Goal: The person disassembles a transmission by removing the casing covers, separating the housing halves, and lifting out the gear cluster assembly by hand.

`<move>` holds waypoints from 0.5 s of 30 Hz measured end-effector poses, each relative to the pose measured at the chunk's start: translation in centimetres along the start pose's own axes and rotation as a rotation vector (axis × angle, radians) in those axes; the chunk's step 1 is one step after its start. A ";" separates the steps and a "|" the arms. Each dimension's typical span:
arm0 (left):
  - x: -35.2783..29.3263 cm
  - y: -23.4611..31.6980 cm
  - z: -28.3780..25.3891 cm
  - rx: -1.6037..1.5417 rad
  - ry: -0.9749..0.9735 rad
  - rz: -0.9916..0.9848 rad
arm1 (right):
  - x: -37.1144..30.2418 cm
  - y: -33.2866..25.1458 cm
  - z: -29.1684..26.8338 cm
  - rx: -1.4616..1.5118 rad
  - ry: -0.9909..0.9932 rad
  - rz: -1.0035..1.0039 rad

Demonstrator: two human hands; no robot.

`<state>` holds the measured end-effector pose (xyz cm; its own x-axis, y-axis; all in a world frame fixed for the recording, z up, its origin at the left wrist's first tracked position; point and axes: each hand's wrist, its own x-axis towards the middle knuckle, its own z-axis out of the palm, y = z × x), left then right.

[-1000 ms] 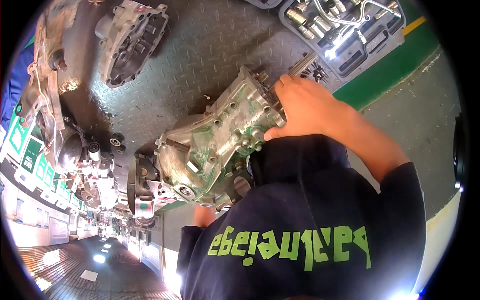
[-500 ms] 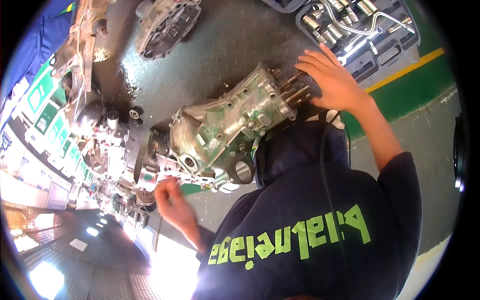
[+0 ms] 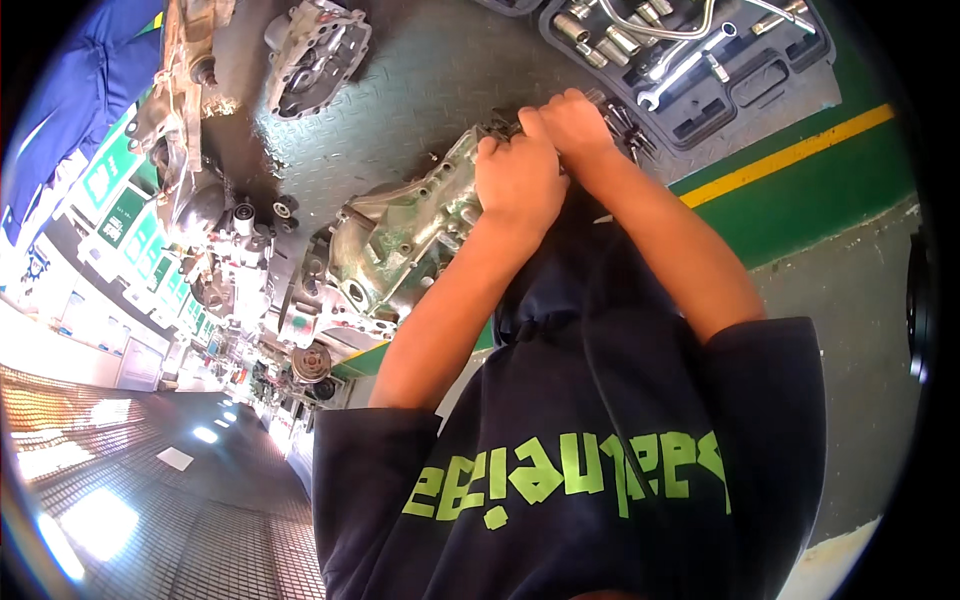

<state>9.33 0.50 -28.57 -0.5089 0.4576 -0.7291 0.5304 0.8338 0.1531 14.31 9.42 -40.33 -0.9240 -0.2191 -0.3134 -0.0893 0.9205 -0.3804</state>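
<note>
A metal gearbox housing (image 3: 385, 235), worn and stained green, lies on the steel-topped bench in front of me. My left hand (image 3: 520, 180) is closed at its far right end, where shafts stuck out a moment earlier. Right beside it and touching it, my right hand (image 3: 572, 128) is closed too, with the fingers curled. Both hands cover that end, so what they grip is hidden. Several thin dark metal pieces (image 3: 630, 132) show just right of my right hand.
An opened socket set case (image 3: 690, 130) with sockets and a combination wrench (image 3: 690, 70) lies at the upper right. Another open casting (image 3: 318, 60) sits farther back. Metal parts crowd the left, near a person in blue clothing (image 3: 85, 100). A yellow floor line (image 3: 790, 155) runs at right.
My left hand has come up from the housing's lower left to its shaft end. My right hand has moved left from beside the shafts and closed next to it. The view has shifted slightly.
</note>
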 end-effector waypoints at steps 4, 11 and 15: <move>-0.2 0.4 0.3 0.026 0.082 0.009 | 0.0 -0.1 -0.2 0.055 -0.099 0.036; -0.5 0.2 0.2 0.004 0.108 0.027 | 0.2 -0.4 0.0 -0.032 -0.174 0.022; -0.6 0.2 0.3 0.030 0.123 0.029 | 0.2 -0.6 -0.5 -0.050 -0.216 0.052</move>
<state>9.97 0.32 -28.33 -0.5718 0.5173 -0.6368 0.5651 0.8110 0.1514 14.00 8.93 -39.76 -0.8273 -0.2304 -0.5124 -0.0672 0.9461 -0.3170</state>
